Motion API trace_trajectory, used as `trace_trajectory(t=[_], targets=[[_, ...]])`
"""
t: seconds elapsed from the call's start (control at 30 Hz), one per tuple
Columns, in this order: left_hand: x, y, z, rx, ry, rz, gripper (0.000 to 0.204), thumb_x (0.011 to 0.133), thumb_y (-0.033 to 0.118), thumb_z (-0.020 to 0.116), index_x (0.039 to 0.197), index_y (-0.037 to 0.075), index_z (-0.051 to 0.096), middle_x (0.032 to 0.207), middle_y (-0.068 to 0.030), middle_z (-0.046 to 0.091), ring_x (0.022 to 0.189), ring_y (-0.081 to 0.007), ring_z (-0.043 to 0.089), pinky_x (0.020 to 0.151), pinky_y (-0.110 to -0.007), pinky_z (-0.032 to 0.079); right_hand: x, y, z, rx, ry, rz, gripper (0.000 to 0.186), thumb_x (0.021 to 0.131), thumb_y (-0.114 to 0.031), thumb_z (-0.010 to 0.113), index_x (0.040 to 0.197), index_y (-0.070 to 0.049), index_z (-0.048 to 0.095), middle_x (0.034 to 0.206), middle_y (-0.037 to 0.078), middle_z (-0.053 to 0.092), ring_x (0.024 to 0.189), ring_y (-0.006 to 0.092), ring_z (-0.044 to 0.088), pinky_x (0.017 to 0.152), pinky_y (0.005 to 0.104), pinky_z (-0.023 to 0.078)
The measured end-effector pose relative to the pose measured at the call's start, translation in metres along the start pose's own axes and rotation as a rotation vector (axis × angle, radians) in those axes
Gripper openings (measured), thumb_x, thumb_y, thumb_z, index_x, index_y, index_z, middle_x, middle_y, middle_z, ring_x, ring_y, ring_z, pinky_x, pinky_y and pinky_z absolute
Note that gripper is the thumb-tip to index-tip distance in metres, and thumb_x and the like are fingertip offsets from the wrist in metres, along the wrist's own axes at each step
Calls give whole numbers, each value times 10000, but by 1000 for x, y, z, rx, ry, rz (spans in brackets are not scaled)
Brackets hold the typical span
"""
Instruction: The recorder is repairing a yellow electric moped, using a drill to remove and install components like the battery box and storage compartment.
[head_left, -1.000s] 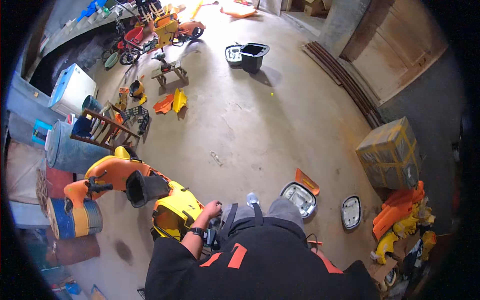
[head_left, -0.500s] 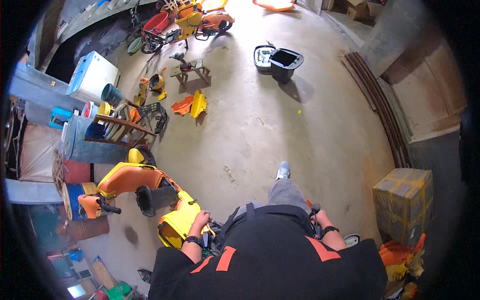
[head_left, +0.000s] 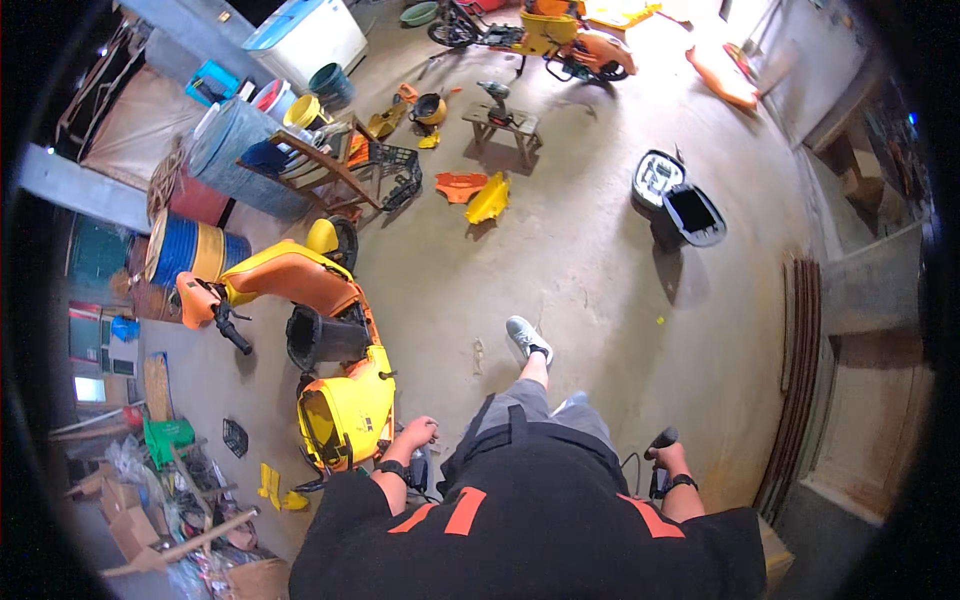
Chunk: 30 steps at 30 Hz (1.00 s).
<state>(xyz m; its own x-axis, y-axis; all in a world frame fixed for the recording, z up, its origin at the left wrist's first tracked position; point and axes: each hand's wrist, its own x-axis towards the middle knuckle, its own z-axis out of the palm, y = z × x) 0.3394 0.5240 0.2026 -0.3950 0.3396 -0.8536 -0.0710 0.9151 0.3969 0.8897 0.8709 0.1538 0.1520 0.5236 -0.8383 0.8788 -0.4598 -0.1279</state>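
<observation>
My right hand (head_left: pixel 670 458) is closed around a dark tool (head_left: pixel 660 440) with a rounded end, whose kind I cannot make out. On the other side of my body my left hand (head_left: pixel 418 432) has its fingers curled; whatever they may hold is too small to tell. Close to the left hand stands a yellow and orange scooter (head_left: pixel 345 405), partly stripped, its handlebar (head_left: pixel 228 325) toward the left. A black open bin-like part (head_left: pixel 325 338) sits in its middle.
Ahead, a low wooden bench (head_left: pixel 505 132) carries a power drill (head_left: pixel 495 100). Orange and yellow panels (head_left: pixel 487 200) lie on the floor. A black storage box (head_left: pixel 690 215) stands open at right. Metal bars (head_left: pixel 800 360) run along the right wall; another scooter (head_left: pixel 560 45) is far off.
My view has turned and moved forward, so the scooter, bench and storage box shift across it. One foot has stepped forward. The right hand has moved outward from my body with the dark tool.
</observation>
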Motion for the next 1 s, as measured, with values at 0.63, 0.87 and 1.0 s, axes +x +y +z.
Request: trace_trajectory(t=[0.63,0.87,1.0], targets=[[192,98,-90,-71,143,59,284,864,193,442,1043,32,592,827,-129,672,695,-208,648,633,-327,506,4,-374,-76,-160,6,-125,263,647,-171,692,859,-18,677,798,151,674,760,236,665,692,343,521],[188,221,-155,-203,250,157,261,862,166,460,1034,25,596,824,-129,670,744,-205,649,706,-322,510,79,-451,-78,-396,-46,-234,298,626,-164,706,843,36,666,805,164,676,762,242,672,683,342,532],[201,238,-163,-117,210,85,253,875,156,469,1040,4,586,838,-132,663,743,-200,642,702,-316,513,70,-525,-92,-437,-48,-294,315,589,-174,728,801,48,658,769,182,666,728,269,671,674,369,536]])
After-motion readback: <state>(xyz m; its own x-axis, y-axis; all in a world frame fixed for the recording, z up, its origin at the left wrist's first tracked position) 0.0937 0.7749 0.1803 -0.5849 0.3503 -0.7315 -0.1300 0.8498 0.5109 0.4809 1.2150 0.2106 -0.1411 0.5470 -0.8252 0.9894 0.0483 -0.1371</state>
